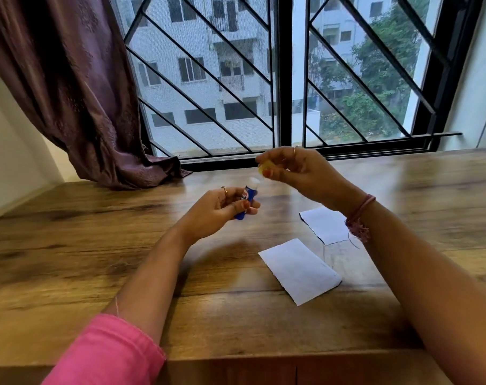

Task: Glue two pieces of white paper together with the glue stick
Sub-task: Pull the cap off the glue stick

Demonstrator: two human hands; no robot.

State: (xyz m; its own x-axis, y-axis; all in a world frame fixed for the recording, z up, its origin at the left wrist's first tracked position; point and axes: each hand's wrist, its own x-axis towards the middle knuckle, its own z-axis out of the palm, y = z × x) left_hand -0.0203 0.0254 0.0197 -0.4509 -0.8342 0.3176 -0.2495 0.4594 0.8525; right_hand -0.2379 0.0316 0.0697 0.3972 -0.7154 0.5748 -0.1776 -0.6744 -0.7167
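1. The left hand grips the blue glue stick, tilted above the middle of the tabletop, its whitish tip bared.
2. The right hand pinches the yellow cap just above that tip, apart from it; so uncapping looks done.
3. Both white papers lie flat toward the right half: the near paper closer to the front edge, the far paper partly under the right wrist. They sit apart, not overlapped.
4. Left to do, by my judgement: spreading glue, laying one sheet on the other, pressing.
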